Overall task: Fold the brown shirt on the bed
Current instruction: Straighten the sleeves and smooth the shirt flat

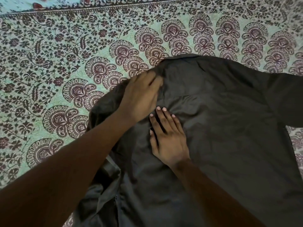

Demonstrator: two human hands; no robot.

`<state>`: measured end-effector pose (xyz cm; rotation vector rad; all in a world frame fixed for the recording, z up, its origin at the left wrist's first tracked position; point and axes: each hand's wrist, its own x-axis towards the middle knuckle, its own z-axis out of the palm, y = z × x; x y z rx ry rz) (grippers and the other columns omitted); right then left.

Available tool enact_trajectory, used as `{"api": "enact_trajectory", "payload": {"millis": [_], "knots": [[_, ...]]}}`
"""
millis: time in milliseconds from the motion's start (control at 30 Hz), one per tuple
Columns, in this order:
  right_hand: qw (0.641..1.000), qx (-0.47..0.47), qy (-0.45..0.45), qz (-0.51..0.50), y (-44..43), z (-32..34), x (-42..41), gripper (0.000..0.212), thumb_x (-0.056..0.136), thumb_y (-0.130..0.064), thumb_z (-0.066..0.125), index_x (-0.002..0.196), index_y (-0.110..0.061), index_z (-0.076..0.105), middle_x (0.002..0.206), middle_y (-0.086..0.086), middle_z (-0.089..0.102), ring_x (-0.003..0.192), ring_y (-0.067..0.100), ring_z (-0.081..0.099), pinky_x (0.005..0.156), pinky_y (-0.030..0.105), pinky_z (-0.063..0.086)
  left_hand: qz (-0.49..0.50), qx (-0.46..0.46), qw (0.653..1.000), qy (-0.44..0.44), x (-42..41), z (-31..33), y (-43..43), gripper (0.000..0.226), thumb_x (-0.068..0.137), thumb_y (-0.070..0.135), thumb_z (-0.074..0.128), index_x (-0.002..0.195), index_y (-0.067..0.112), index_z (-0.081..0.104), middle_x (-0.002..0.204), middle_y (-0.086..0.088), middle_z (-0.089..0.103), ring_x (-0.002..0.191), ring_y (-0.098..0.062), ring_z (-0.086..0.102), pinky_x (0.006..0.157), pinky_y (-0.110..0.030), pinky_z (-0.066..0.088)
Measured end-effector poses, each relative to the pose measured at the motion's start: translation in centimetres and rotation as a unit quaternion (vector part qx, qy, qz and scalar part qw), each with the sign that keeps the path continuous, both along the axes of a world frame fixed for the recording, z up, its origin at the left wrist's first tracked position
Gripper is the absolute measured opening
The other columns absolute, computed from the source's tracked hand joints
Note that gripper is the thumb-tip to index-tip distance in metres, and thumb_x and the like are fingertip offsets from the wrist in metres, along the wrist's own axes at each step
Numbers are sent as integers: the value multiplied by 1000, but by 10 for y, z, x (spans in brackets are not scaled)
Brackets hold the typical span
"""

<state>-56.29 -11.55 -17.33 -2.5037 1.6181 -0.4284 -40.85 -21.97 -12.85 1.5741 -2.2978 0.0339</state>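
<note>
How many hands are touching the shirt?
2. The left hand is on the shirt's shoulder beside the collar, too blurred to show its grip. The right hand lies flat on the shirt's middle. No other hand shows.

**A:** Entry one?
**B:** Brown shirt (221, 128). Dark, plain cloth, softly creased all over.
**A:** Position?
**B:** It lay spread on the bed (65, 66), collar end at the far side, hem end running out of view at the near side.
**A:** Sleeves?
**B:** The right sleeve lay flat, stretched out to the right edge. The left side was gathered and turned in over the body, bunched in loose folds along the near left.
**A:** State?
**B:** Folding begun, not finished.
</note>
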Motion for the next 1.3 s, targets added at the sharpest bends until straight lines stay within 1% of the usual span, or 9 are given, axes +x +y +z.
{"api": "enact_trajectory", "payload": {"millis": [100,233,467,600,733,867,1000,1167,1300], "knots": [[1000,16,15,-20,2,2,0,57,99,-33,46,151,-12,51,165,12,36,155,28,30,124,50,27,5,84,993,-83,25,-25,31,45,98,30,52,141,20,52,148,-4,51,130,-30,51,98,-46,44],[994,39,41,-97,1,9,1,62,97,-42,45,152,-13,49,166,16,32,155,32,29,123,53,25,-3,143,984,-104,42,-32,43,57,106,45,26,162,32,23,172,7,17,157,-19,20,122,-49,22],[994,92,52,-37,-2,15,-30,61,103,-51,37,158,-24,40,171,10,21,159,28,18,124,52,23,35,151,983,-102,8,-7,56,61,91,36,57,148,18,44,161,-6,32,138,-34,34,108,-55,34],[984,116,130,-22,-5,18,-103,70,99,-73,23,162,-46,13,175,1,-3,161,26,2,124,59,14,51,216,974,-50,6,-24,73,80,92,64,41,160,26,28,168,-3,22,152,-31,24,117,-54,29],[971,136,122,-157,-21,27,-177,73,92,-83,17,159,-55,5,174,-8,-2,161,22,3,123,64,15,78,222,969,-75,-2,-26,79,87,88,69,30,164,28,18,173,-1,11,159,-28,9,124,-57,18],[960,152,67,-226,-43,35,-190,84,91,-87,20,162,-47,3,174,4,-12,159,35,-11,126,62,4,111,207,970,-66,-32,-19,88,85,93,67,31,162,19,25,174,-4,8,160,-31,6,125,-58,15],[983,124,132,-8,-61,25,-182,80,92,-84,20,162,-47,5,174,-3,-6,161,28,-1,125,63,14,125,211,968,-56,-66,-27,117,84,92,72,33,164,35,14,174,-2,4,160,-31,6,125,-59,16],[954,198,69,-215,-100,26,-212,82,93,-83,22,163,-44,3,174,-5,-7,161,23,-6,127,59,2,154,211,962,-79,-77,-28,159,87,92,76,33,165,35,9,174,0,1,160,-29,5,125,-59,14],[973,128,93,-171,-80,36,-198,88,94,-82,24,165,-31,11,174,10,-7,160,35,-9,127,60,1,150,211,963,-75,-84,-25,201,88,92,74,37,165,31,13,174,0,2,160,-29,8,125,-60,16]]}}
